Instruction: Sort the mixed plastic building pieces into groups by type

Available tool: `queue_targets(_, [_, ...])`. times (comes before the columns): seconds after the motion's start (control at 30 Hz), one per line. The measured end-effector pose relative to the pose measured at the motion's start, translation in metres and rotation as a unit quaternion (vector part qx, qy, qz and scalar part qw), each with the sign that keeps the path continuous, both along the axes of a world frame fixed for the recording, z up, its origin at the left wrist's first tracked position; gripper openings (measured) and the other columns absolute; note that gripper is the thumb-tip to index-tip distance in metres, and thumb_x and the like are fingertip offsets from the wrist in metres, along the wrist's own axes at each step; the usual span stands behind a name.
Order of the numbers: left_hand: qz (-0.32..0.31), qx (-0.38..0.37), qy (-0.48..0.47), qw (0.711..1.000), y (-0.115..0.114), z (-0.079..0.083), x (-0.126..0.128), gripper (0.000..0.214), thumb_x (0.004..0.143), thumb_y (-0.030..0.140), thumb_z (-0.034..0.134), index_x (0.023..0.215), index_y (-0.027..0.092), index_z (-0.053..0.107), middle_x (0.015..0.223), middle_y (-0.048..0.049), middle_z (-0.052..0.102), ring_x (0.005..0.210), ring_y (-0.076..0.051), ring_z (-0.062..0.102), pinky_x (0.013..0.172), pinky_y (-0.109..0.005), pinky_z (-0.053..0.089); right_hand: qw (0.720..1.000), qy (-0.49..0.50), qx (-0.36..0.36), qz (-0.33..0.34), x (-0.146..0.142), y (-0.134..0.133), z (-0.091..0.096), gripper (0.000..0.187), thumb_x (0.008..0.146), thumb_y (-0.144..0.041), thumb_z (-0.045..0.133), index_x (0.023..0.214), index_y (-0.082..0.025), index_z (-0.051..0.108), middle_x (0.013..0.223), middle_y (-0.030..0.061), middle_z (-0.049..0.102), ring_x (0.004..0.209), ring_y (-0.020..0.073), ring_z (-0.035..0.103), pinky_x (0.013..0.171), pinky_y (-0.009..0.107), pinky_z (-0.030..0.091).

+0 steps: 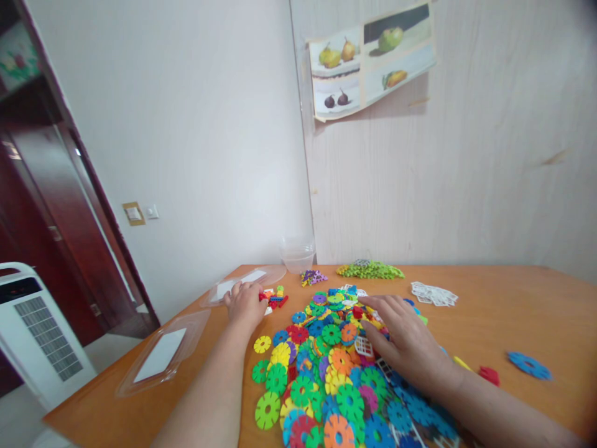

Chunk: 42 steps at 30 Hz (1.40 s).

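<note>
A large heap of colourful plastic snowflake discs (pixel 332 335) spreads over the middle of the table. My right hand (pixel 400 330) reaches over the heap's right side, thumb and fingers apart, fingertips near small red pieces and a white lattice piece (pixel 364 346). My left hand (pixel 245 303) is at a small pile of red, blue and yellow building bricks (pixel 278 300) left of the heap. Its fingers are curled, with red at the fingertips; what they hold, if anything, is hidden.
Along the back stand clear plastic tubs (pixel 297 254), purple and yellow pieces (pixel 312 277), a green pile (pixel 373 269) and white lattice pieces (pixel 433 294). Clear lids with white labels (pixel 161 354) lie left. A blue disc (pixel 529 365) and a red piece (pixel 489 374) lie right.
</note>
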<state>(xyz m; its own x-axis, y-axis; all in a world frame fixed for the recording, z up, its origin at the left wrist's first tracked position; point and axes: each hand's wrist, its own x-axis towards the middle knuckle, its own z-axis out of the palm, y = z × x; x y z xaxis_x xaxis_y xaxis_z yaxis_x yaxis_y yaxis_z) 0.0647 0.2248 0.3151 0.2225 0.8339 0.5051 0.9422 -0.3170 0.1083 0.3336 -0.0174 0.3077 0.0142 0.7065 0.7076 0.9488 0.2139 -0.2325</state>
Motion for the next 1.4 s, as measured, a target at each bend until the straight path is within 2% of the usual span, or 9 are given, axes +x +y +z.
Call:
queue_targets(0.27, [-0.006,-0.004,-0.002,1.0,0.001,-0.002,0.001,0.02,0.074,0.033,0.064,0.093,0.029,0.068,0.123,-0.0045,0.065,0.131,-0.033,0.039,0.105,-0.055,0.026,1.0,-0.002,0.008,0.004,0.0,0.0,0.0,0.032,0.094,-0.027,0.052,0.126,-0.024,0.053,0.116,0.0105,0.063,0.106,0.0274,0.057,0.088,0.046,0.048])
queue_targets(0.43, [-0.044,0.033,-0.018,0.998,-0.007,0.012,0.012,0.022,0.078,0.035,0.062,0.098,0.028,0.069,0.122,-0.0055,0.065,0.128,-0.032,0.043,0.104,-0.048,0.031,1.0,0.0,0.003,0.026,0.0,-0.001,0.004,0.02,0.091,-0.018,0.05,0.107,-0.024,0.061,0.112,0.0085,0.064,0.104,0.0258,0.057,0.088,0.044,0.047])
queue_targets(0.57, [-0.159,0.026,-0.032,0.986,-0.027,0.029,0.031,0.018,0.081,0.031,0.059,0.095,0.025,0.068,0.111,-0.0044,0.069,0.115,-0.027,0.053,0.1,-0.039,0.038,0.998,0.003,-0.016,0.056,-0.003,-0.005,0.01,0.019,0.085,-0.013,0.052,0.096,-0.024,0.063,0.113,0.0072,0.065,0.105,0.0255,0.057,0.089,0.045,0.045])
queue_targets(0.67, [-0.283,-0.036,-0.044,0.957,-0.049,0.036,0.049,0.016,0.083,0.028,0.055,0.09,0.024,0.068,0.101,-0.0028,0.07,0.103,-0.023,0.058,0.092,-0.034,0.043,0.996,-0.004,-0.046,0.081,-0.007,-0.009,0.016,0.016,0.081,-0.012,0.055,0.087,-0.024,0.063,0.113,0.0057,0.065,0.107,0.0257,0.056,0.091,0.045,0.044])
queue_targets(0.77, [-0.382,-0.105,-0.043,0.917,-0.071,0.034,0.064,0.015,0.082,0.025,0.055,0.088,0.024,0.068,0.095,-0.0007,0.07,0.094,-0.02,0.061,0.083,-0.03,0.045,0.992,-0.023,-0.075,0.099,-0.012,-0.014,0.021,0.013,0.078,-0.013,0.057,0.084,-0.024,0.063,0.116,0.0058,0.063,0.111,0.0268,0.054,0.093,0.045,0.044])
queue_targets(0.9, [-0.443,-0.144,-0.033,0.884,-0.091,0.028,0.078,0.016,0.079,0.021,0.055,0.086,0.024,0.07,0.09,0.0011,0.07,0.088,-0.017,0.061,0.079,-0.027,0.045,0.986,-0.055,-0.105,0.113,-0.018,-0.017,0.025,0.009,0.074,-0.015,0.062,0.081,-0.022,0.061,0.121,0.0069,0.061,0.113,0.028,0.053,0.095,0.046,0.043])
queue_targets(1.0, [-0.465,-0.162,-0.025,0.87,-0.098,0.026,0.083,0.017,0.077,0.017,0.055,0.084,0.024,0.07,0.086,0.0013,0.069,0.086,-0.016,0.061,0.077,-0.025,0.045,0.985,-0.075,-0.11,0.114,-0.021,-0.017,0.024,0.007,0.074,-0.018,0.064,0.079,-0.022,0.06,0.122,0.0069,0.061,0.117,0.0287,0.051,0.097,0.046,0.041])
queue_targets(1.4, [-0.468,-0.173,-0.024,0.866,-0.103,0.028,0.085,0.018,0.076,0.016,0.054,0.085,0.023,0.069,0.088,0.0002,0.068,0.085,-0.017,0.061,0.075,-0.024,0.045,0.985,-0.092,-0.109,0.096,-0.023,-0.011,0.015,0.007,0.082,-0.018,0.061,0.079,-0.022,0.066,0.117,0.0061,0.065,0.119,0.0277,0.051,0.1,0.046,0.042])
